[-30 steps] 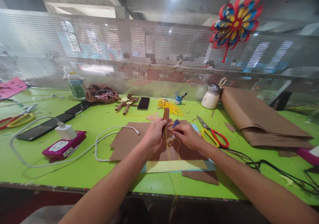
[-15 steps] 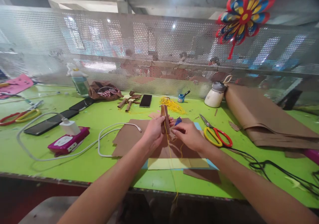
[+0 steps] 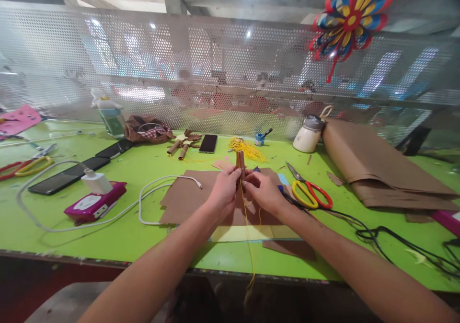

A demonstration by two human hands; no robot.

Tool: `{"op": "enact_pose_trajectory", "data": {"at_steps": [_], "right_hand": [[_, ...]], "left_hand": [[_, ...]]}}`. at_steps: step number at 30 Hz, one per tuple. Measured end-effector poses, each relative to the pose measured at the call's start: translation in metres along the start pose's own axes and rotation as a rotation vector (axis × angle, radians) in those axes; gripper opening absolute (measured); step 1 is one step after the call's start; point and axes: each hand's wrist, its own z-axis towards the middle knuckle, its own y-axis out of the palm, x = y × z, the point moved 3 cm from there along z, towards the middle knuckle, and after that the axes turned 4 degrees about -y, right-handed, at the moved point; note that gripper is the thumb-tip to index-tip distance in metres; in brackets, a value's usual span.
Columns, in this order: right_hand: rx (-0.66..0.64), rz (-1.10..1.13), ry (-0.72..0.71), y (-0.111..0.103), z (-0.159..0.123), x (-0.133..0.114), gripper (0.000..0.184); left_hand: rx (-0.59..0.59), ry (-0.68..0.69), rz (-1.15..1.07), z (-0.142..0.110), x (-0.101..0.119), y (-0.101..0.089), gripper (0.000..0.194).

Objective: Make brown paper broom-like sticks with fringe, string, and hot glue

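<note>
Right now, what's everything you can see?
Upright strip: 1, brown, between hands
Loose string: 1, yellow, below strip
Sheets: several, mostly brown, beneath hands
Scissors: 2, red-yellow, right, far left
Folded paper: 1, brown, right
Flask: 1, cream, back right
Jar: 1, blue, back
String pile: 1, yellow, back
Phone: 1, black, back
Rolls: 2, brown, beside phone
Pouch: 1, brown, back left
Tumbler: 1, green, left
Slabs: 2, black, left
Power blocks: 2, magenta, left, right edge
Charger, cable: 1 each, white, left
Card: 1, pink, far left
Flower: 1, multicoloured, upper right
Screen: 1, silver, behind
Table: 1, green, below
Cord: 1, black, right
Left hand, right hand: 2, bare, at strip
</note>
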Motion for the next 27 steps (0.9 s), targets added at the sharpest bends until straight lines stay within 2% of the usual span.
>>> {"op": "enact_pose_trajectory", "data": {"at_steps": [4, 8, 12, 17, 27], "right_hand": [[-0.021, 0.098, 0.062, 0.004, -0.002, 0.0, 0.005], [-0.032, 0.171, 0.132, 0.007, -0.007, 0.0, 0.011], [-0.057, 0.232, 0.137, 0.01, -0.011, -0.002, 0.016], [-0.07, 0.434, 0.171, 0.008, -0.015, -0.008, 0.024], [0.04, 0.621, 0.239, 0.002, -0.014, -0.013, 0.031]], "left_hand": [[0.025, -0.028, 0.0, 0.001, -0.002, -0.001, 0.014], [0.032, -0.045, -0.016, 0.0, 0.0, 0.0, 0.015], [0.037, -0.027, -0.04, 0.001, 0.003, -0.001, 0.016], [-0.02, -0.049, -0.06, 0.003, 0.001, -0.003, 0.017], [-0.109, -0.028, -0.025, 0.002, -0.01, 0.0, 0.013]]}}
